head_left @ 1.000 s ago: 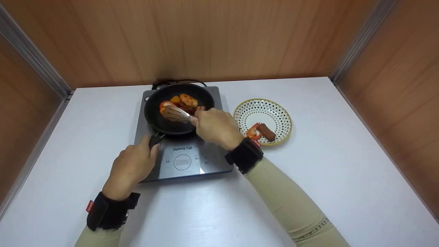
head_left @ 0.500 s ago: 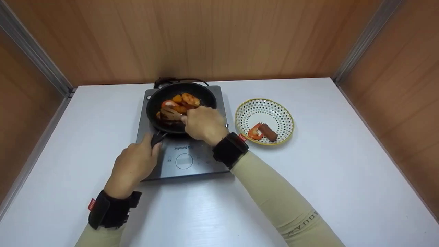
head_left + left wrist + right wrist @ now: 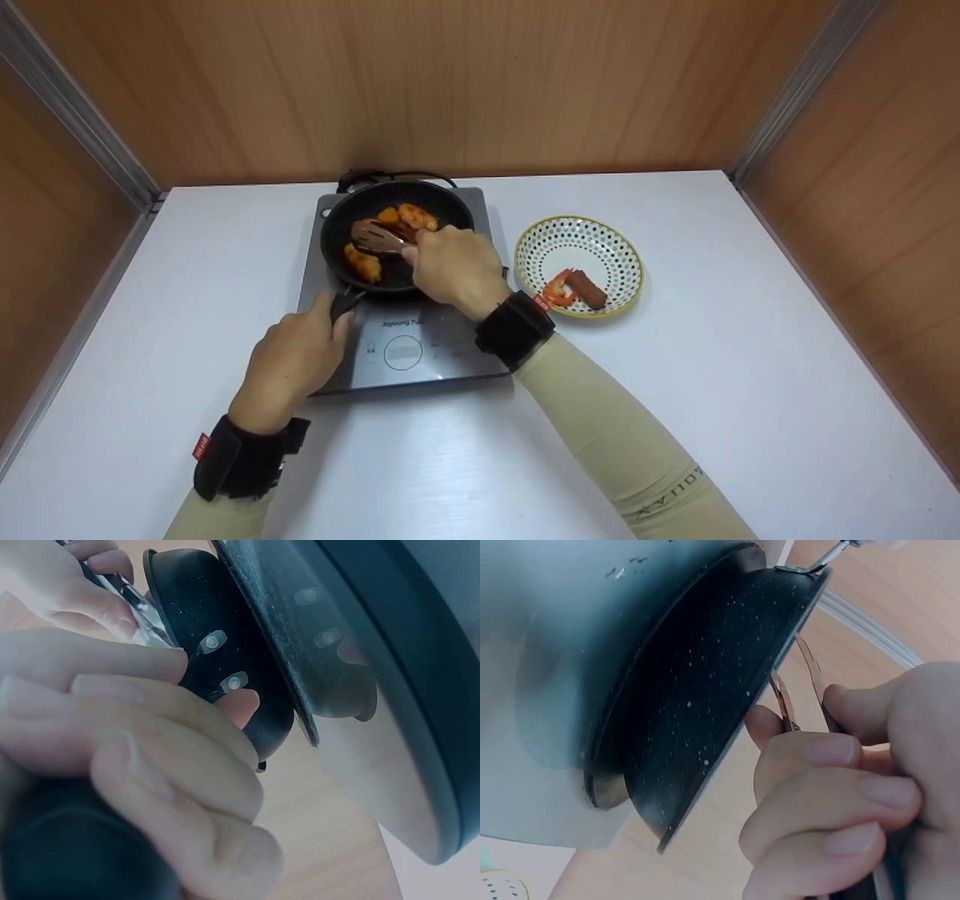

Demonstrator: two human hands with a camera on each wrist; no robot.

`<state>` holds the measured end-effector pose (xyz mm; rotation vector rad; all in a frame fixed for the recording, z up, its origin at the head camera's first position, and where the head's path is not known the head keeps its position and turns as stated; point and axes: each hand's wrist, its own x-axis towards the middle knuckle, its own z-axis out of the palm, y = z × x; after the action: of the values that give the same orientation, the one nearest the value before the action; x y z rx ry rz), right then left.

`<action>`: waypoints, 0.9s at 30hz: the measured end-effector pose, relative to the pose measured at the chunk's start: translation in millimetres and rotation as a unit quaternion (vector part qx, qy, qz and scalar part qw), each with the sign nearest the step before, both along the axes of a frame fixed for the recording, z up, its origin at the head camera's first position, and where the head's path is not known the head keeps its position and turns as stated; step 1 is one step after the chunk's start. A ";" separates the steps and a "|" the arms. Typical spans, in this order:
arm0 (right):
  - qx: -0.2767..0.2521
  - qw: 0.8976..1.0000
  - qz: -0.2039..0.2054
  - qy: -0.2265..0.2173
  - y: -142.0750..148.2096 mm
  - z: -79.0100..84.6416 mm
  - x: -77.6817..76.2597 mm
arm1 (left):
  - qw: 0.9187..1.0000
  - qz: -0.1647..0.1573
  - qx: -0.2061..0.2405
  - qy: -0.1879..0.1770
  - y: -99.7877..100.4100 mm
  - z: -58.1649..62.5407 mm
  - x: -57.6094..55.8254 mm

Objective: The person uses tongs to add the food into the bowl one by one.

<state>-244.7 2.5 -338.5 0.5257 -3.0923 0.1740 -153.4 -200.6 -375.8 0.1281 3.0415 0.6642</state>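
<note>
A black frying pan [image 3: 452,212] sits on a grey induction cooker [image 3: 442,345]. My left hand [image 3: 294,360] grips its black handle [image 3: 344,303], with fingers curled round it in the left wrist view. My right hand [image 3: 457,270] holds tongs [image 3: 379,238] with a brown slotted head, low inside the pan over the food. Two tong arms [image 3: 810,664] show past the pan rim in the right wrist view. Golden-brown food pieces [image 3: 417,217] lie at the pan's back, and another piece [image 3: 363,262] lies front left. The tongs hide part of the food.
To the right stands a dotted plate [image 3: 577,225] with a yellow rim, bearing a shrimp [image 3: 558,288] and a brown sausage-like piece [image 3: 587,289]. A black cord [image 3: 420,175] runs behind the cooker. Wooden panels [image 3: 450,90] enclose the white table [image 3: 675,360] at back and sides.
The right hand brings the tongs toward the pan's front, then slightly back and right. A golden piece now shows at the pan's front left. The left hand keeps its grip on the handle.
</note>
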 end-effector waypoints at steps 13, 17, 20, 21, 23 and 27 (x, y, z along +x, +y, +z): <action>-0.032 0.999 0.005 0.019 43.2 16.4 13.0 | 1.000 -0.006 0.006 0.019 -0.3 -1.8 0.9; -0.040 0.999 -0.001 0.034 75.5 21.8 18.1 | 1.000 -0.004 0.008 0.013 0.9 -1.1 0.6; -0.048 0.998 -0.013 0.040 106.6 24.2 22.4 | 1.000 -0.005 0.009 0.013 1.4 -0.7 0.4; -0.050 0.998 -0.021 0.037 117.6 24.5 24.0 | 1.000 -0.005 0.009 0.013 1.4 -0.6 0.5; -0.055 0.997 -0.037 0.027 140.3 24.1 26.9 | 1.000 -0.005 0.009 0.011 1.0 -0.4 0.6; -0.054 0.996 -0.065 0.004 184.5 20.3 33.4 | 1.000 -0.005 0.008 0.008 -0.1 0.2 0.3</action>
<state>-211.2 187.0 -318.1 0.3208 -3.0732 0.3346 -153.1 -200.7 -375.6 0.1480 3.0490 0.6904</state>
